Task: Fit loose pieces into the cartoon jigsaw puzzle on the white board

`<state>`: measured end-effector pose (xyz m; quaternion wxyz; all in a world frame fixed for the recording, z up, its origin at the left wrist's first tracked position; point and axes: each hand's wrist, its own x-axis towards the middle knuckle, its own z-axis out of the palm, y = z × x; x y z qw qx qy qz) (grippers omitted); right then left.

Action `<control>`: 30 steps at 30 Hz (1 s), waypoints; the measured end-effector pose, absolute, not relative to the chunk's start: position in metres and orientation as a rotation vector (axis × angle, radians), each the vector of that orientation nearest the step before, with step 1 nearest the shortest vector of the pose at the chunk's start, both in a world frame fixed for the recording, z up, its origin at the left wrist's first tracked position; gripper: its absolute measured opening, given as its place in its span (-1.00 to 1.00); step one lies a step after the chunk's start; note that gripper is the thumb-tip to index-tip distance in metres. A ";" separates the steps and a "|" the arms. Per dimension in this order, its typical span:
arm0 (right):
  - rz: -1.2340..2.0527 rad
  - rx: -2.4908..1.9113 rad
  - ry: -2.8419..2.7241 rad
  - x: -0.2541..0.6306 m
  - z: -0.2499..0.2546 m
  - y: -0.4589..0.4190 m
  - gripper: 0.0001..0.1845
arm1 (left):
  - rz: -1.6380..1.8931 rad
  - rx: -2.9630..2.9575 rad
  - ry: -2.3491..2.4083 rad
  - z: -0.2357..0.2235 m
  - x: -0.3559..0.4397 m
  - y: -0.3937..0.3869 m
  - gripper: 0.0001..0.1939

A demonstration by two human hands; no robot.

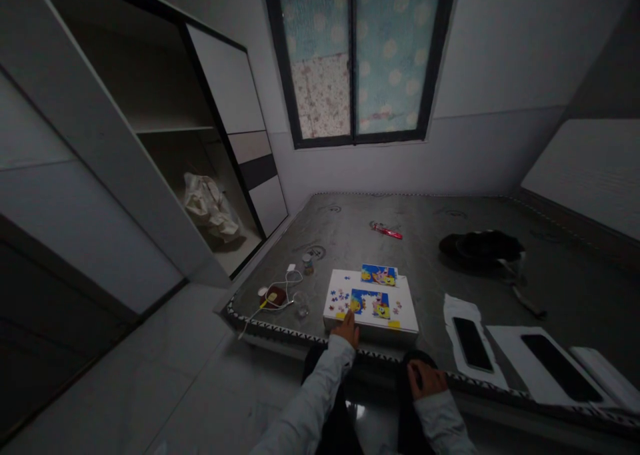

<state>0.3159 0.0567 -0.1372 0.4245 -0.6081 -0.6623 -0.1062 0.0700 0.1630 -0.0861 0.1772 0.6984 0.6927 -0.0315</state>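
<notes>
A white box (370,325) lies on the mattress in front of me. On its top is a partly assembled jigsaw puzzle (383,304) with a blue cartoon picture and a gap in its upper middle. Loose puzzle pieces (340,296) are scattered left of it, with a few more to its right. A picture card (379,274) in similar colours lies at the box's far edge. My left hand (347,330) reaches over the near edge, index finger stretched to the puzzle's lower left corner. My right hand (427,378) rests on my knee, fingers loosely bent and apart, holding nothing visible.
Left of the box lie a white cable (286,283), a brown item (273,298) and a small jar (307,264). A red item (387,231) lies farther back. At right are a dark bag (483,248) and two dark phone-like slabs (473,343) on white sheets.
</notes>
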 end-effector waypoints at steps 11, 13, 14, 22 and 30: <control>-0.304 -1.493 -1.735 0.330 -0.159 0.063 -0.58 | -0.027 2.009 1.990 -0.096 0.069 0.158 -0.26; -0.313 -1.485 -1.747 0.333 -0.166 0.064 -0.58 | 0.037 2.005 2.008 -0.099 0.067 0.156 -0.31; -0.312 -1.489 -1.747 0.335 -0.168 0.064 -0.57 | 0.075 2.005 2.020 -0.101 0.065 0.155 -0.34; -0.453 -1.397 -1.789 0.350 -0.183 0.072 -0.58 | 0.485 1.841 2.217 -0.100 0.033 0.156 -0.54; -0.306 -1.458 -1.786 0.343 -0.172 0.067 -0.66 | 0.524 1.713 2.206 -0.094 -0.012 0.185 -0.63</control>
